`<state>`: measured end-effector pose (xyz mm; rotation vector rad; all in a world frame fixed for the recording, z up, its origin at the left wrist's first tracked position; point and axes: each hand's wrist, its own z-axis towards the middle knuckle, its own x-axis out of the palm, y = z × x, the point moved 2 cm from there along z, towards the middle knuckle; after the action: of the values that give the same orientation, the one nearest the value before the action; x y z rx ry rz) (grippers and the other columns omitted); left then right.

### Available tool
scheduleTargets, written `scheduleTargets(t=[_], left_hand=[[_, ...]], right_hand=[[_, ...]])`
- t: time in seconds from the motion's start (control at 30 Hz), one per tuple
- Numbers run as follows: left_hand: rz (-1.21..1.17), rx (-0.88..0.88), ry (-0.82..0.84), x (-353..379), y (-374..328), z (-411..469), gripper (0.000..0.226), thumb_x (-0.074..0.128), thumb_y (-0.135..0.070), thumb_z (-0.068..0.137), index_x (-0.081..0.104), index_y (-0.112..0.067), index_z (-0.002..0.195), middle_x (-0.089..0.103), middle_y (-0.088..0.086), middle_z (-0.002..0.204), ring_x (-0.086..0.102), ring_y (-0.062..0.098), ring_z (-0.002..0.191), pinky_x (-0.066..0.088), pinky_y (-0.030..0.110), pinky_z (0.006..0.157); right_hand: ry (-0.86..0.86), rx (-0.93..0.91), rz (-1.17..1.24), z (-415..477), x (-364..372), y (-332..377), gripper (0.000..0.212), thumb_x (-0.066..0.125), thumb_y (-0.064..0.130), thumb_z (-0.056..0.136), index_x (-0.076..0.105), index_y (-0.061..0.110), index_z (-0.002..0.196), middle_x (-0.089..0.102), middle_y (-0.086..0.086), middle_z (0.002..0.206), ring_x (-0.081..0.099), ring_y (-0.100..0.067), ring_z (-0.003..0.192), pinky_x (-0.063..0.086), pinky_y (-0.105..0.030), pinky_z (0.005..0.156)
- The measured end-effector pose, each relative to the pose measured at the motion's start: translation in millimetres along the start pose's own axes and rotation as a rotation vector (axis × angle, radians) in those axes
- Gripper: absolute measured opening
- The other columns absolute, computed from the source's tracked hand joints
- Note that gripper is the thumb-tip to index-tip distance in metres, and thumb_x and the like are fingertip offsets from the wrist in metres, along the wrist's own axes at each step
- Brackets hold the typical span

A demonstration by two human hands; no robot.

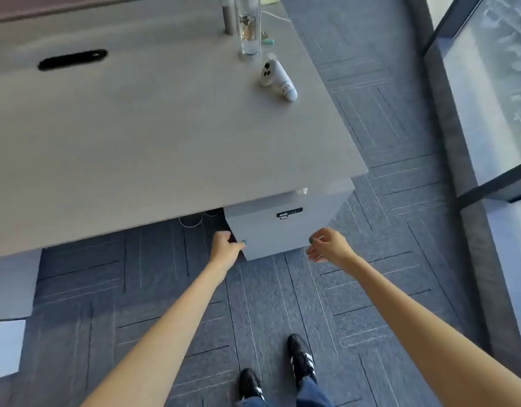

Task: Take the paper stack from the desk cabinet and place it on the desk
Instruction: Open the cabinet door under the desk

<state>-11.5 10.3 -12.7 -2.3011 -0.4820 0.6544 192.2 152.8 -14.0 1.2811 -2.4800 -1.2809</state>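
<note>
A light grey desk cabinet (271, 230) stands under the right end of the grey desk (136, 142), with a small dark lock panel (289, 213) on its front. My left hand (225, 246) curls around the cabinet front's left edge, thumb on the face. Just off the front's right edge, my right hand (326, 245) hovers with fingers loosely apart and holds nothing. A white corner (302, 190) peeks out between cabinet top and desk underside. No paper stack is visible.
On the desk lie a white handheld controller (278, 77), a tall glass vase (249, 27), a metal post (228, 14) and a dark cable slot (73, 59). Cables (194, 220) lie under the desk. Glass walls (488, 98) stand to the right. My shoes (282, 374) are on grey carpet.
</note>
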Motion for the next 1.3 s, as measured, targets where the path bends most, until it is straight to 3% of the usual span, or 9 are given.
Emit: scheduleTargets(t=[0.13,0.33,0.73,0.83,0.93,1.0,1.1,1.2,1.3], left_hand=[[-0.198,-0.128,-0.104,23.9,14.6,52.5,0.085,0.074,-0.005,0.079,0.022,-0.004,0.145,0.037,0.010,0.146,0.040,0.025,0.134,0.031,0.027,0.096],[-0.144,-0.204,-0.156,56.0,40.4,99.4,0.068,0.068,-0.018,0.087,0.029,-0.003,0.140,0.039,0.009,0.148,0.039,0.025,0.135,0.030,0.034,0.107],[0.153,-0.211,-0.241,38.2,63.6,129.3,0.057,0.075,-0.040,0.075,0.057,-0.005,0.117,0.066,0.009,0.119,0.062,0.028,0.110,0.046,0.029,0.081],[0.249,-0.180,-0.172,41.7,80.2,120.0,0.043,0.075,-0.026,0.077,0.063,-0.006,0.113,0.067,0.015,0.117,0.065,0.026,0.103,0.049,0.030,0.081],[0.323,-0.061,-0.160,52.3,95.6,103.1,0.020,0.075,-0.009,0.076,0.072,-0.004,0.095,0.062,0.018,0.110,0.062,0.027,0.093,0.047,0.031,0.077],[0.357,-0.012,-0.136,55.7,103.4,95.9,0.008,0.077,-0.008,0.075,0.071,-0.009,0.081,0.066,0.019,0.103,0.066,0.030,0.088,0.054,0.039,0.080],[0.448,0.002,-0.038,56.9,111.3,89.5,0.011,0.077,-0.016,0.077,0.066,-0.016,0.072,0.068,0.009,0.096,0.069,0.025,0.075,0.051,0.036,0.076],[0.518,-0.026,0.075,63.2,120.2,79.0,0.018,0.077,-0.027,0.076,0.062,-0.024,0.068,0.074,-0.001,0.088,0.074,0.018,0.074,0.055,0.043,0.080],[0.485,-0.019,0.123,71.7,134.1,68.2,0.020,0.078,-0.032,0.074,0.061,-0.021,0.074,0.076,0.003,0.077,0.075,0.019,0.073,0.061,0.047,0.069]], right_hand=[[0.029,0.063,-0.094,42.7,-9.2,-27.5,0.011,0.046,0.002,0.094,0.056,0.000,0.099,0.068,-0.021,0.084,0.062,-0.021,0.058,0.057,-0.024,0.052],[0.057,0.117,-0.027,85.2,-16.8,-57.8,0.015,0.046,0.000,0.093,0.055,-0.001,0.105,0.067,-0.013,0.076,0.064,-0.020,0.060,0.056,-0.019,0.051],[0.132,0.157,0.113,106.8,22.1,-80.3,0.008,0.048,-0.002,0.093,0.052,0.001,0.100,0.065,-0.012,0.073,0.063,-0.020,0.061,0.055,-0.017,0.048],[0.106,0.151,0.136,111.1,31.0,-83.6,0.009,0.047,-0.002,0.093,0.053,-0.001,0.100,0.065,-0.013,0.074,0.063,-0.021,0.061,0.057,-0.020,0.052],[0.063,0.146,0.116,111.0,44.4,-88.7,0.009,0.050,0.006,0.093,0.058,0.002,0.096,0.069,-0.020,0.091,0.069,-0.029,0.077,0.061,-0.039,0.074],[0.090,0.157,0.045,106.6,56.6,-95.1,0.025,0.054,0.016,0.092,0.057,0.002,0.113,0.065,-0.016,0.107,0.068,-0.034,0.100,0.054,-0.053,0.090],[0.131,0.197,0.066,99.1,72.9,-110.4,0.053,0.059,0.035,0.089,0.042,0.006,0.130,0.056,-0.006,0.112,0.061,-0.027,0.109,0.050,-0.051,0.098],[0.125,0.193,0.167,95.1,86.3,-115.9,0.071,0.060,0.038,0.089,0.028,0.008,0.144,0.039,-0.011,0.147,0.050,-0.028,0.127,0.043,-0.048,0.107],[0.076,0.180,0.154,98.0,98.6,-114.1,0.068,0.064,0.034,0.088,0.031,0.005,0.139,0.045,-0.013,0.140,0.055,-0.028,0.116,0.047,-0.049,0.102]])
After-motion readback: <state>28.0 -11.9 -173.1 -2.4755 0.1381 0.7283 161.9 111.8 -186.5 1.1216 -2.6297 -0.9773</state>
